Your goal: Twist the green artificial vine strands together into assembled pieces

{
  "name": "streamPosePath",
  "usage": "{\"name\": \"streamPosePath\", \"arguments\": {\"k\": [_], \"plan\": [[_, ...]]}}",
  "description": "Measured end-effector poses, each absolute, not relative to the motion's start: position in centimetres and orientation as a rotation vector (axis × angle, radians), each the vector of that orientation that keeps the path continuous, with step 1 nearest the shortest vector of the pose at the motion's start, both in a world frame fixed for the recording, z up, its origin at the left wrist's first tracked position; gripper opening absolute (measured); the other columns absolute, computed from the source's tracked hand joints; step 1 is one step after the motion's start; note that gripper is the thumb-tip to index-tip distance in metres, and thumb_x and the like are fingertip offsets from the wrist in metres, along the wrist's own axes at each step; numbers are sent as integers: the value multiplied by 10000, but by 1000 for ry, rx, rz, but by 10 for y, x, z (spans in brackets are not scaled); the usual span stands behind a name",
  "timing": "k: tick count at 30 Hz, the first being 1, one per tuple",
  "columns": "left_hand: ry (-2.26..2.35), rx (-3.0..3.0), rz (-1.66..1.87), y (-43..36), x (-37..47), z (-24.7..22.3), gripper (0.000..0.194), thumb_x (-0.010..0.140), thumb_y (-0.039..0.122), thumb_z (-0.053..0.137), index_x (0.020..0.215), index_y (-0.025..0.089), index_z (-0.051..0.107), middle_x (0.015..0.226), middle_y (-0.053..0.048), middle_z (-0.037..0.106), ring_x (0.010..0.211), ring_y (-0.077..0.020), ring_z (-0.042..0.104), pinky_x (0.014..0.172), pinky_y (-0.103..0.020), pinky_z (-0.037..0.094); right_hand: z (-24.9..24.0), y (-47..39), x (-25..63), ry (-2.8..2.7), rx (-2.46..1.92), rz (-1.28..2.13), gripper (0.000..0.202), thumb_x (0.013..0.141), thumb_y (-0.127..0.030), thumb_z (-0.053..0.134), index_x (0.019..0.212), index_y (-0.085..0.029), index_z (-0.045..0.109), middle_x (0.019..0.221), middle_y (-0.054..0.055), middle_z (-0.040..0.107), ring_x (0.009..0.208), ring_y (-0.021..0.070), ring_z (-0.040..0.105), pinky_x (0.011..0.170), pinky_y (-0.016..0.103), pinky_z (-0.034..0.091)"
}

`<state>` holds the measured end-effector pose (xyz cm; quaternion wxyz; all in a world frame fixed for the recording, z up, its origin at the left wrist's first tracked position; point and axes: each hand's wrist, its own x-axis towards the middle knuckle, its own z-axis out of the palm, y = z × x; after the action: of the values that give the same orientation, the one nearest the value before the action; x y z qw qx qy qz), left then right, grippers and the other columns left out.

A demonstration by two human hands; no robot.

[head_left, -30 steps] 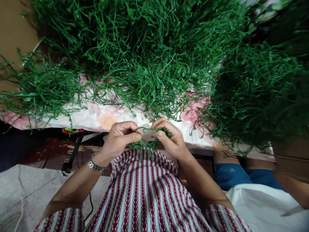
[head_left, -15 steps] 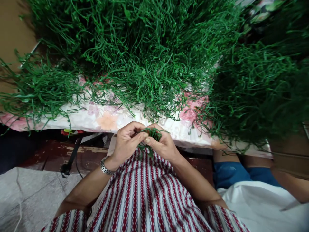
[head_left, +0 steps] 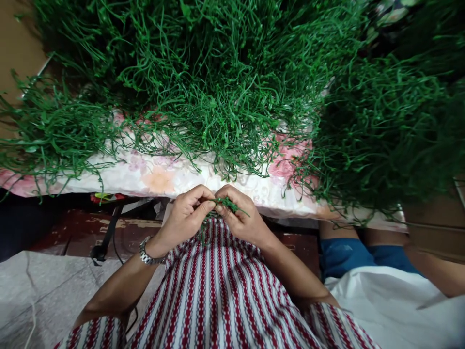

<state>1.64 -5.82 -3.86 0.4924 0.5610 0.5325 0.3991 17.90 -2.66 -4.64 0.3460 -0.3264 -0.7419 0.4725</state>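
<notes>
Just off floral tablecloth's (head_left: 199,179) near edge: my L hand (head_left: 185,215) pinches the green stems (head_left: 232,204) btwn thumb & index; my R hand (head_left: 245,218) grips the same bunch, ends poking out R. 1 sec ago hands were apart w/ a stem stretched btwn; now thumbs nearly meet.

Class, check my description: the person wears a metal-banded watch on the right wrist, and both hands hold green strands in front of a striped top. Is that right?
Not quite: the head view shows the metal-banded watch on the left wrist. Both the left hand and right hand do hold green strands in front of a striped top.
</notes>
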Motion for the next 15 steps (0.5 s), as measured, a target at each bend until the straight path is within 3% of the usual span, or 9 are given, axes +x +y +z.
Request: {"name": "streamPosePath", "arguments": {"k": [7, 12, 15], "plan": [[1323, 1597, 773, -54, 11, -32, 97, 826, 214, 496, 770, 159, 554, 676, 19, 547, 635, -102, 488, 619, -209, 381, -51, -28, 180, -2052, -876, 1043, 99, 823, -94, 416, 827, -177, 469, 705, 0, 457, 649, 129, 433, 613, 245, 354], [1354, 1623, 741, -53, 11, -36, 89, 808, 198, 486, 769, 158, 556, 668, 16, 549, 629, -109, 497, 616, -215, 381, -53, -29, 181, -2162, -867, 896, 212, 771, -40, 398, 914, -167, 490, 783, 52, 517, 741, 169, 469, 672, 279, 387], [1349, 1717, 728, -53, 10, -32, 105, 801, 163, 475, 722, 159, 544, 639, 24, 520, 607, -101, 477, 603, -215, 360, -48, -28, 183, -2265, -839, 874, 184, 728, -50, 407, 835, -169, 499, 747, 53, 509, 724, 177, 458, 652, 285, 375]]}}
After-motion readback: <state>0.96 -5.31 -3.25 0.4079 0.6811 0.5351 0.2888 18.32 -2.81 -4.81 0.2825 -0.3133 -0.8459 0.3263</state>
